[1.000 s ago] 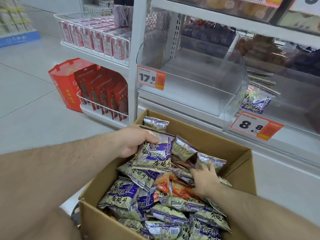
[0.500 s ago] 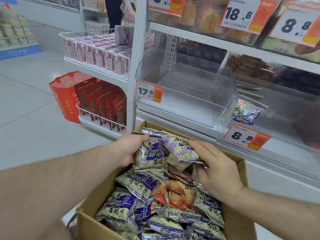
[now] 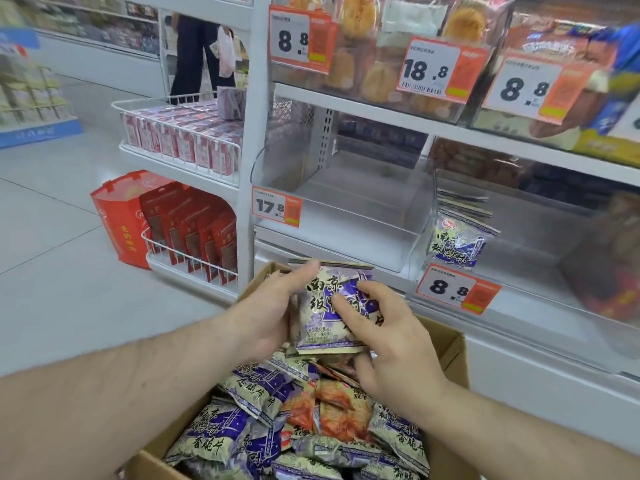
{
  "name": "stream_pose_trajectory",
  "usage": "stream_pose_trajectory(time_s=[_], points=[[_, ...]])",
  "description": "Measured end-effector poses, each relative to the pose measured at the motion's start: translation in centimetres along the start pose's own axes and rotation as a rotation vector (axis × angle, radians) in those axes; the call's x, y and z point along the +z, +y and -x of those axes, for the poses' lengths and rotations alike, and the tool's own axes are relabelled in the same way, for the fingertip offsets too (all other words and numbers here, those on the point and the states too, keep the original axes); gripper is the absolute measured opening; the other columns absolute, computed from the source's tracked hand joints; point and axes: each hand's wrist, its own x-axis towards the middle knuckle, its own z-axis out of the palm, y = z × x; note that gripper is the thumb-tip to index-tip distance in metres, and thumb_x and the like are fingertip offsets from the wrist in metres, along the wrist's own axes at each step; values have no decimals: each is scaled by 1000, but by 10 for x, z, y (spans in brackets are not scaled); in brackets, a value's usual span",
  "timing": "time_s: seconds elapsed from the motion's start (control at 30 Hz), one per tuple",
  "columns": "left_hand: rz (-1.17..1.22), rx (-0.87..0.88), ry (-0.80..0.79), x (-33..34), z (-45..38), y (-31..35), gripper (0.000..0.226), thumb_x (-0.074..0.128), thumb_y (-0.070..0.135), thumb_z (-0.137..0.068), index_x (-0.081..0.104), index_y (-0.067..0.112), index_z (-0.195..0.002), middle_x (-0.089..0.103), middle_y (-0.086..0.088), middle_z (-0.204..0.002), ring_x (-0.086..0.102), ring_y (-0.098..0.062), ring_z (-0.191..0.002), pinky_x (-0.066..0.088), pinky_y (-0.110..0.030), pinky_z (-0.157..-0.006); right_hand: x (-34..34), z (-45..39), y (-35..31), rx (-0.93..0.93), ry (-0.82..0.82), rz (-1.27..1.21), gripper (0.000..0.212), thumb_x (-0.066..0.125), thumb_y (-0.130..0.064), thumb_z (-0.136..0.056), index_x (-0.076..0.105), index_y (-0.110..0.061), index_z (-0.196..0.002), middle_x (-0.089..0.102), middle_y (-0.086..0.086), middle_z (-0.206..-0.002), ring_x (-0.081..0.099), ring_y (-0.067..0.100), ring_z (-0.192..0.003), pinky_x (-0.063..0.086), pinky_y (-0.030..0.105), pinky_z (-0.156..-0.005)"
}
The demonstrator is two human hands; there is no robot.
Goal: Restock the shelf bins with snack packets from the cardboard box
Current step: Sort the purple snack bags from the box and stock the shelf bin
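Observation:
A cardboard box (image 3: 450, 344) in front of me holds several purple-and-cream snack packets (image 3: 221, 434) and a few orange ones (image 3: 339, 410). Above the box both hands hold a small stack of purple packets (image 3: 320, 327). My left hand (image 3: 270, 306) grips its left side with fingers over the top edge. My right hand (image 3: 384, 337) grips its right side, fingers across the front. On the shelf behind, a clear bin (image 3: 391, 202) with a 17.8 tag holds nothing. The bin to its right (image 3: 540, 251), tagged 8.8, holds a few of the same purple packets (image 3: 457, 244).
The upper shelf (image 3: 381, 105) carries bins of pastries and price tags. At the left, wire baskets hold pink boxes (image 3: 180, 136) and red packs (image 3: 194, 230), with a red bag (image 3: 114, 216) on the floor. A person (image 3: 197, 57) stands far down the aisle.
Both hands lifted out of the box with purple packets and brought them together into one stack. My view tilted up toward the shelves.

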Motion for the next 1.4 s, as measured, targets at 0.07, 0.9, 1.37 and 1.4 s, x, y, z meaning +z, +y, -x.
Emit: stream_pose_trajectory(time_s=[0.07, 0.9, 1.37, 1.4], points=[[-26, 96, 31, 7, 1, 5, 84, 95, 24, -52, 55, 1, -123, 66, -25, -120, 66, -41, -104, 48, -61, -98, -12, -1, -1, 10, -101, -72, 76, 61, -21, -65, 51, -22, -140, 42, 14, -140, 49, 31, -120, 52, 44, -91], [-323, 241, -280, 154, -39, 28, 73, 95, 17, -54, 51, 15, -112, 68, -10, -91, 63, -25, -65, 53, -34, -58, -138, -15, 105, 978, -249, -1139, 56, 76, -9, -60, 66, 0, -115, 72, 18, -111, 67, 36, -106, 50, 45, -99], [-1042, 600, 218, 162, -121, 3, 11, 48, 28, -100, 56, 34, -96, 62, 8, -94, 57, -24, -92, 40, -30, -71, -93, -59, 204, 1382, -263, -820, 25, 83, -6, -72, 66, -8, -90, 70, 7, -80, 58, 20, -76, 40, 38, -83], [-1048, 596, 230, 162, -122, 3, 12, 46, 30, -101, 56, 32, -95, 60, 8, -91, 56, -24, -89, 40, -31, -69, -86, -60, 204, 1391, -287, -805, 26, 82, -3, -74, 65, -6, -93, 70, 8, -79, 60, 19, -75, 43, 37, -81]])
